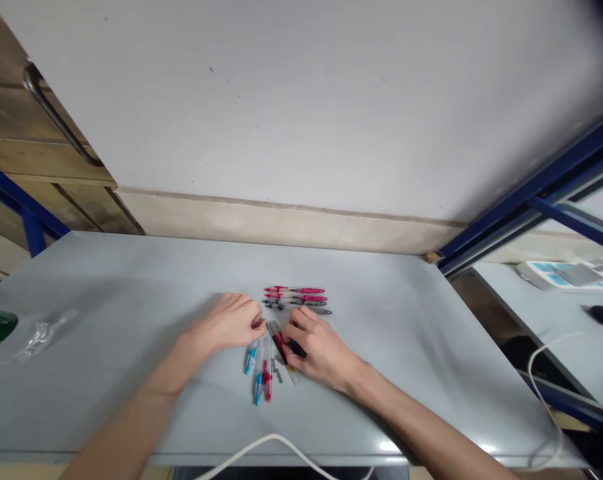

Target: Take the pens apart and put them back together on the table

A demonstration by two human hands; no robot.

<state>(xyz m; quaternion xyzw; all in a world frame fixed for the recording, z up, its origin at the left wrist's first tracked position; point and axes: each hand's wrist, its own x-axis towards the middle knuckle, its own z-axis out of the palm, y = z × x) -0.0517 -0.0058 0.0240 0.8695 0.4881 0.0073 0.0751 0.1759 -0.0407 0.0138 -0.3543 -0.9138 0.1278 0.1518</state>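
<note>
Nearest you, a thin white cable (274, 437) arches over the front edge of the smooth grey tabletop (131, 287). Beyond it lie transparent plastic pen barrels with light-blue ends (258, 388) and a transparent barrel with a red end (268, 383), their clear lengths pointing away from you. Small grey pieces (277, 373) lie just to their right. Slim dark-and-red pen refills (277, 337) slant between your hands. Your left hand (236, 320) is curled narrow above the clear barrels; whether it grips anything you cannot tell. Your right hand (314, 343) arches beside the refills, fingers bent around a dark patch, perhaps a part it holds, though blur leaves this unsure. Just beyond, red-and-clear pens (306, 291) and dark grey pens (311, 303) lie side by side, crosswise to you. Farthest stands the plain white wall (301, 100).
</note>
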